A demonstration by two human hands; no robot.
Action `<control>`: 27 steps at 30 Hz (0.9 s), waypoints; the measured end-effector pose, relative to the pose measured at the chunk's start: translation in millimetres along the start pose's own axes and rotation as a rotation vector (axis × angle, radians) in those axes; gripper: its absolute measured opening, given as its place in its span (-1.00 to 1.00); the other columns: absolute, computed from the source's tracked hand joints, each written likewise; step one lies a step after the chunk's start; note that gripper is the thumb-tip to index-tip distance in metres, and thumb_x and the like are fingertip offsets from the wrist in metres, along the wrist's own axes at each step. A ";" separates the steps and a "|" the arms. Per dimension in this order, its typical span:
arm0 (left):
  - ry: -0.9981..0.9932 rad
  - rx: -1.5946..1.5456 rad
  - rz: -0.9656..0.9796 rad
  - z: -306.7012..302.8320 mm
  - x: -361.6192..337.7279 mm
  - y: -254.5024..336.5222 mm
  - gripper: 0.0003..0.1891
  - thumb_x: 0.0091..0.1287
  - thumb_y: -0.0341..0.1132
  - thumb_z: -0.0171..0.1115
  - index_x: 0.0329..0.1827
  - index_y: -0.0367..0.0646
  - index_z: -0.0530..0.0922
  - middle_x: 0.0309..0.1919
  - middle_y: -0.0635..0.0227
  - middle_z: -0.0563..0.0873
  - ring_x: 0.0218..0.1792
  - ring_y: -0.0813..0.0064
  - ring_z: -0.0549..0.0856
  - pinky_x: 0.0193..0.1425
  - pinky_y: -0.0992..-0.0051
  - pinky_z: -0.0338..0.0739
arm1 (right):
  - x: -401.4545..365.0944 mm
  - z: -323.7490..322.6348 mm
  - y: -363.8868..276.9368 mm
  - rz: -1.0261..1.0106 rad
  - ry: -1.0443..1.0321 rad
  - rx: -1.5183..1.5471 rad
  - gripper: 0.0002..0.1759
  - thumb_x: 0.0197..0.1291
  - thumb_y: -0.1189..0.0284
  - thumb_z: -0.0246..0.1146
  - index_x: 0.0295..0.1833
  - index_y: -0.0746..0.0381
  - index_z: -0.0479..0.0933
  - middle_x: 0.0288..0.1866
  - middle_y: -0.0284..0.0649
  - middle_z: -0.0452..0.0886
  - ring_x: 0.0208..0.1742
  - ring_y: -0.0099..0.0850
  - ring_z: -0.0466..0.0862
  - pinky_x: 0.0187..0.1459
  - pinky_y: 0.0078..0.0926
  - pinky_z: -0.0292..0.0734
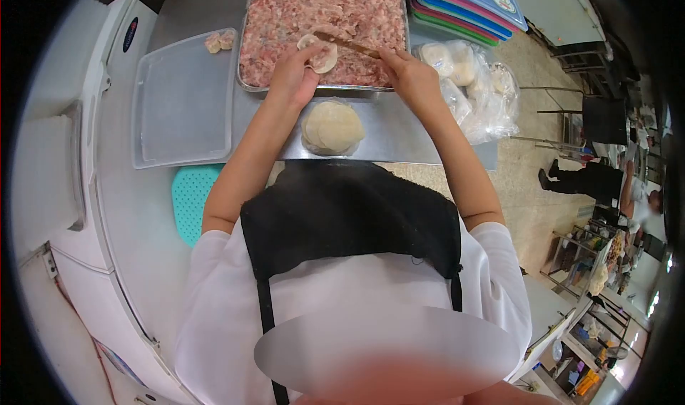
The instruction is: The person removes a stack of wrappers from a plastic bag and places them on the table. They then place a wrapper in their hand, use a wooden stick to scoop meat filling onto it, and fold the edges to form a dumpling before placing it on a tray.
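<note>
A round dough wrapper (326, 60) rests in my left hand (294, 75), whose fingers curl around its edge over the meat tray. My right hand (408, 73) grips a flat wooden spatula (351, 45), and its tip reaches over the wrapper. Minced meat filling (285, 20) fills the large metal tray (251, 88) in front of me. Between my forearms, near the table's front edge, lies a stack of round wrappers (332, 127). Some meat seems to be on the held wrapper, though the spatula partly covers it.
On the left, a translucent plastic lid (183, 113) holds filled dumplings (220, 41) at its far corner. Bagged wrappers (464, 70) sit to the right, below stacked coloured lids (464, 6). A white refrigerator (114, 170) borders the left side. Another person (599, 184) stands far right.
</note>
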State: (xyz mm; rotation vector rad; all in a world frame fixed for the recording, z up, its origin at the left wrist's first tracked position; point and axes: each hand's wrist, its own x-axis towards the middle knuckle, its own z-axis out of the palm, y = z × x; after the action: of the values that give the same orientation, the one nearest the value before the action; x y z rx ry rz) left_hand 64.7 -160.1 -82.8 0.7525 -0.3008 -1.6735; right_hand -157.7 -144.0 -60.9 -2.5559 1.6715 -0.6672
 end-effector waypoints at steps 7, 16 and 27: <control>-0.001 -0.289 0.080 4.0 6.3 28.9 -0.64 0.46 -0.25 0.06 0.16 -0.35 0.40 0.09 0.09 0.56 0.18 0.18 0.54 0.33 0.22 0.44 | 7.9 -66.3 -16.3 0.135 -0.292 -0.078 -0.72 0.36 0.28 0.12 0.11 0.04 0.57 -0.15 -0.04 0.66 -0.17 -0.04 0.66 -0.17 -0.12 0.54; 0.053 -0.253 -0.022 31.4 -1.7 40.9 -0.30 0.31 0.16 0.15 0.17 -0.40 0.39 0.29 -0.06 0.39 0.29 -0.12 0.38 0.43 -0.06 0.19 | 17.5 -86.7 -49.5 0.013 -0.331 -0.103 -0.69 0.34 0.32 0.14 0.15 0.11 0.52 -0.23 -0.03 0.63 -0.13 -0.04 0.65 -0.16 -0.16 0.55; -0.378 0.101 -0.020 13.8 0.3 61.4 -0.32 0.29 -0.19 0.27 0.41 -0.27 0.23 0.16 0.03 0.50 0.29 0.09 0.46 0.34 0.07 0.39 | 30.6 -68.1 -18.8 0.149 -0.297 0.557 -0.60 0.44 0.26 0.09 0.18 0.32 0.53 -0.10 -0.09 0.68 -0.10 -0.38 0.66 -0.04 -0.42 0.52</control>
State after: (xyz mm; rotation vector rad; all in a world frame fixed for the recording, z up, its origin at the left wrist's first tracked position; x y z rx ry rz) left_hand 103.9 -178.7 -37.1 0.5086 -0.6477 -1.8261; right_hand -155.3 -148.1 15.9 -2.0059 1.3295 -0.5999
